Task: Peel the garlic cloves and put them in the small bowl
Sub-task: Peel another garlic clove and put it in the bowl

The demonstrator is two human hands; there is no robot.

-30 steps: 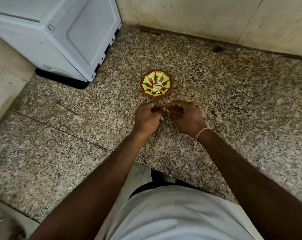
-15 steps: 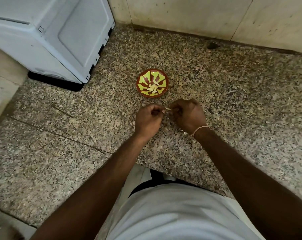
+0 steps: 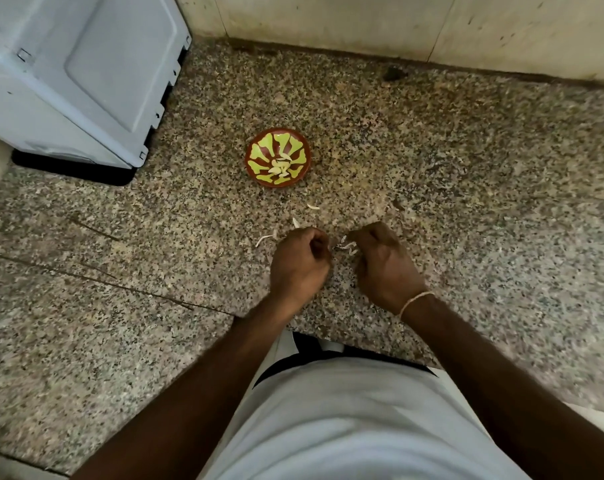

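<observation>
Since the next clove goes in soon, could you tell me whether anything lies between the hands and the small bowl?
Only loose garlic skins lie on the granite counter between the hands and the small bowl; nothing visible blocks the way.

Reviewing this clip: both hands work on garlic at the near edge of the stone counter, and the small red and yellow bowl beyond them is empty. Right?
Not quite. The head view shows the bowl already holds several pale peeled cloves. The rest stands: the left hand and right hand work near the counter's edge.

bowl (image 3: 255, 157): 1 | hands (image 3: 298, 261): 2 | appliance (image 3: 79, 74): 1 | wrist thread (image 3: 414, 301): 1
</observation>
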